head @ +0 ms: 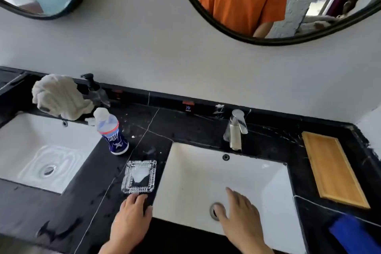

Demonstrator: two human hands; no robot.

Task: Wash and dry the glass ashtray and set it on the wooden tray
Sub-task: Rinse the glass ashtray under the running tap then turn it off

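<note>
The glass ashtray [139,176] sits on the black bench [82,202], just beyond the left grip [132,215], whose fingertips reach its near edge, holding nothing. The right grip [241,215] hovers spread, empty, over the sink [257,173]. The wooden tray [333,168] lies far right.

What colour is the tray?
Light orange-brown wood, tray right of the sink, head view.

Twin white basins sitting in a black marble vanity beneath two round mirrors.

A crumpled pale towel [59,97] is lying at the back of the countertop [82,171] beside a dark pump dispenser [95,90], with a small blue-labelled plastic bottle [112,132] standing upright between the left sink [24,140] and the right sink [257,181]. A chrome faucet [236,128] is rising behind the right basin, while a mirror [268,2] is reflecting an orange shirt; something blue [352,235] is showing at lower right.
</note>
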